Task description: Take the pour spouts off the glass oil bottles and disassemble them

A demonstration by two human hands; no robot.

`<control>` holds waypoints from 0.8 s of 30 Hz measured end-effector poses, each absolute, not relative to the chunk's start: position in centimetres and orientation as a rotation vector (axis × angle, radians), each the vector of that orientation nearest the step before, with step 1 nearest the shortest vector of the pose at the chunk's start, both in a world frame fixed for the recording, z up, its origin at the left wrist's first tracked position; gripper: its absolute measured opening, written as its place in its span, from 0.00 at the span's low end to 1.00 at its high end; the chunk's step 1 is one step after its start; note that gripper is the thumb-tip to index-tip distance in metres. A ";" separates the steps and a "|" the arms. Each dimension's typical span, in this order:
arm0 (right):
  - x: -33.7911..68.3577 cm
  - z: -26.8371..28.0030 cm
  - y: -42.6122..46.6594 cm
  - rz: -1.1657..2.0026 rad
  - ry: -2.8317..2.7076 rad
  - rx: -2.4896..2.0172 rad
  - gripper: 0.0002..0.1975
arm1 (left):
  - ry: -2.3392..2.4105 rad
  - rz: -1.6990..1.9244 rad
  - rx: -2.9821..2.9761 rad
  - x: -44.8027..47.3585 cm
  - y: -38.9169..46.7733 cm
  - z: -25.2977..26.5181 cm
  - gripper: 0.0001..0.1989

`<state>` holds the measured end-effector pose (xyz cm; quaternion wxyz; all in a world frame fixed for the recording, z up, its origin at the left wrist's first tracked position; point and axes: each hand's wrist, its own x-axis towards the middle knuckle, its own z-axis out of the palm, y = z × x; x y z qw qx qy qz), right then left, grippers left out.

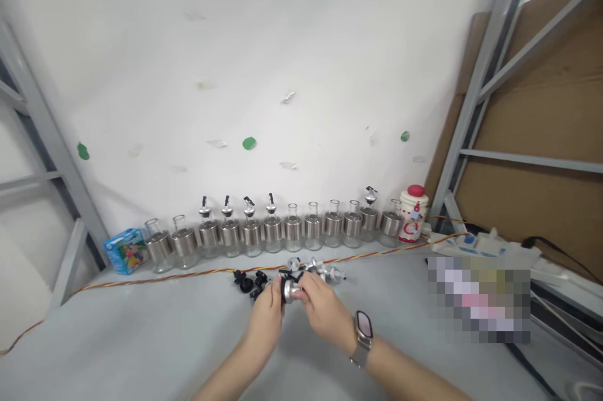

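Both hands meet over the grey table around one bottle pourer piece (289,291), silver with a black end. My left hand (266,313) is closed on its black side. From the other side, the fingers of my right hand (324,307) pinch the silver part; a watch is on that wrist. Several loose black pourer parts (245,282) lie just beyond my left hand. Past my right hand lie several silver pourer tops (333,273). Fingers partly hide the held piece and some parts behind it.
Along the wall stands a row of glass bottles (293,225) with steel bands, several bearing pourers (249,205). A blue box (126,251) ends the row at left, a red-lidded container (413,215) at right. A twisted cable (188,274) crosses the table; a power strip (494,244) lies right.
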<state>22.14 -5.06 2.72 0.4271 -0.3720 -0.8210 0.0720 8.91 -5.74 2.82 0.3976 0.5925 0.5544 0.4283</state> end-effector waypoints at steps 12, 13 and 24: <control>30.1 2.5 0.5 0.405 -1.678 -1.435 0.15 | 2.125 1.250 2.323 2.3 -2.0 3.6 0.16; 31.2 2.3 1.1 0.356 -1.699 -1.450 0.14 | 2.108 1.192 2.362 2.3 -1.8 3.2 0.16; 34.8 2.9 4.2 0.003 -1.481 -1.599 0.20 | 1.875 1.217 2.447 2.8 -1.8 1.3 0.10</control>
